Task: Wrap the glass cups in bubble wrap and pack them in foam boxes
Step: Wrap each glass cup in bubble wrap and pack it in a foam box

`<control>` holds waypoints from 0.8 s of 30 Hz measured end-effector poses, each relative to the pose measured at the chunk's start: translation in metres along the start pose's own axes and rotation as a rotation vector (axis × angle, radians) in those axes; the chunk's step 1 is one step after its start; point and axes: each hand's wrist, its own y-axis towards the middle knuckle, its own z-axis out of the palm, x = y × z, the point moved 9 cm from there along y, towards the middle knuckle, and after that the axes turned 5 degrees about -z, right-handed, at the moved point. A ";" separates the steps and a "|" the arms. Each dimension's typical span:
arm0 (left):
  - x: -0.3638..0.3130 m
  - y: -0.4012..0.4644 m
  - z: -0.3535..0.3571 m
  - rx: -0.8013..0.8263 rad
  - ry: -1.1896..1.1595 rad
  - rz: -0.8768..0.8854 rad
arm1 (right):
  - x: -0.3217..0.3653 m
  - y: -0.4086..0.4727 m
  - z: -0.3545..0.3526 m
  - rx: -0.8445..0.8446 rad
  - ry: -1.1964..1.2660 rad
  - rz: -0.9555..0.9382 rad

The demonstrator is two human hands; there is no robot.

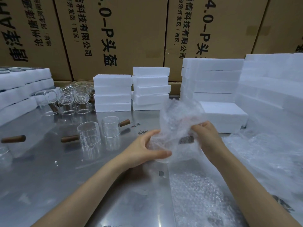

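In the head view, your left hand [148,149] grasps the bottom part of a glass cup [159,145] that is already covered with bubble wrap [178,118]; the thumb lies in front of the bundle and the fingers curl behind it. Your right hand [207,136] pinches the wrap on the other side of the bundle, just beside a dark brown handle [186,139] that shows through the plastic. The loose end of the wrap stands up above both hands. You hold the bundle a little above the metal table [65,185].

To the left of your hands, two bare glass cups [100,133] with wooden handles stand upside down on the table, close to each other. Behind them, near the far edge, there is a group of more glass cups [72,97]. One more wooden handle [14,139] lies at the left edge.

A flat sheet of bubble wrap [201,199] lies on the table under your right forearm, and more wrap is spread to the right [270,158].

White foam boxes [113,92] are stacked at the back of the table in several piles, and one foam box [226,115] stands just behind your right hand. Foam trays [24,89] are piled at the left. Brown cartons [114,30] with printed letters form a wall behind everything.
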 end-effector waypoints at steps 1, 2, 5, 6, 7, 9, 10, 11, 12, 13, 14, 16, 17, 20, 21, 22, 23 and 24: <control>-0.003 0.000 0.004 0.008 0.056 0.018 | 0.001 -0.001 0.002 0.011 -0.037 -0.010; -0.006 0.001 0.008 0.023 0.083 0.048 | 0.003 -0.003 0.005 0.022 -0.058 -0.022; -0.016 -0.002 0.015 0.016 0.084 0.108 | 0.008 -0.004 0.015 0.054 -0.022 -0.073; -0.016 -0.002 0.016 0.009 0.083 0.116 | 0.007 -0.004 0.018 0.073 0.034 -0.076; -0.016 -0.002 0.016 0.003 0.088 0.121 | 0.007 -0.005 0.019 0.093 0.075 -0.075; -0.016 -0.003 0.016 -0.014 0.102 0.127 | 0.009 -0.006 0.021 0.112 0.102 -0.076; -0.015 -0.003 0.014 -0.027 0.098 0.126 | 0.011 -0.006 0.022 0.119 0.104 -0.084; -0.015 -0.003 0.013 -0.043 0.087 0.125 | 0.012 -0.005 0.022 0.135 0.106 -0.095; -0.014 -0.003 0.011 -0.057 0.068 0.122 | 0.013 -0.005 0.022 0.156 0.107 -0.107; -0.013 -0.003 0.010 -0.061 0.045 0.116 | 0.014 -0.004 0.024 0.186 0.105 -0.119; -0.012 -0.002 0.011 -0.052 0.025 0.108 | 0.017 -0.006 0.028 0.227 0.092 -0.125; -0.013 -0.003 0.013 -0.012 -0.001 0.099 | 0.018 -0.008 0.035 0.308 0.050 -0.131; -0.014 -0.004 0.015 0.008 -0.016 0.103 | 0.017 -0.010 0.038 0.338 0.037 -0.127; -0.019 -0.007 0.016 0.047 -0.075 0.102 | 0.011 -0.012 0.044 0.412 -0.022 -0.089; -0.020 -0.009 0.017 0.057 -0.095 0.091 | 0.012 -0.014 0.047 0.446 -0.041 -0.095; -0.021 -0.010 0.018 0.070 -0.112 0.079 | 0.012 -0.015 0.050 0.478 -0.077 -0.109; -0.021 -0.011 0.019 0.089 -0.127 0.070 | 0.013 -0.017 0.053 0.506 -0.110 -0.126; -0.022 -0.012 0.021 0.107 -0.146 0.071 | 0.016 -0.020 0.056 0.527 -0.149 -0.150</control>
